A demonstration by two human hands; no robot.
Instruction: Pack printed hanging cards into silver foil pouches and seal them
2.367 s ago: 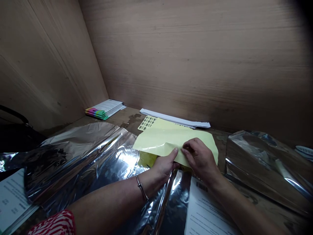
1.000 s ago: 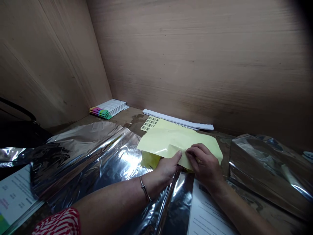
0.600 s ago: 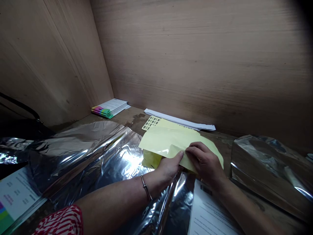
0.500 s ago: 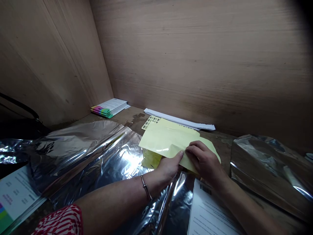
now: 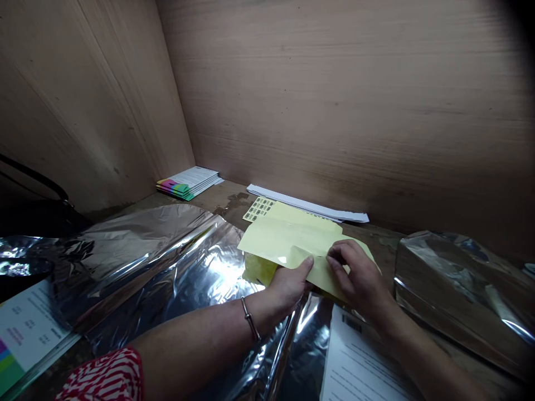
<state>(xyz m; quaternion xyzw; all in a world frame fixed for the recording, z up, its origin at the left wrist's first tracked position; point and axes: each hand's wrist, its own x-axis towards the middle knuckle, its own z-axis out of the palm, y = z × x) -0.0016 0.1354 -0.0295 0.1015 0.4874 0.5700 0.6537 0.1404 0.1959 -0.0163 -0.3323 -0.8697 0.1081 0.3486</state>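
My left hand (image 5: 290,284) grips a pale yellow sheet (image 5: 276,239) by its near edge, thumb on top and fingers hidden below. The sheet is blank on the side I see and slightly buckled by the thumb. Over its right part is my right hand (image 5: 357,273), thumb and forefinger drawn together in a pinch; whatever is between them is too small to make out. Behind lies a yellow sheet of printed barcode labels (image 5: 259,209), partly covered. A shiny yellow piece (image 5: 259,270) shows beneath the held sheet, left of my wrist.
Silvery film bags (image 5: 167,267) spread over the left and middle of the table, with another clear, shiny bag (image 5: 455,301) at right. Printed leaflets (image 5: 190,181) are stacked in the back corner. White folded paper (image 5: 305,203) lies along the wooden back wall (image 5: 334,100). Printed papers (image 5: 355,362) lie in front.
My right hand has shifted slightly right over the yellow sheet, and its fingers have curled closer together. My left hand keeps its hold almost unmoved.
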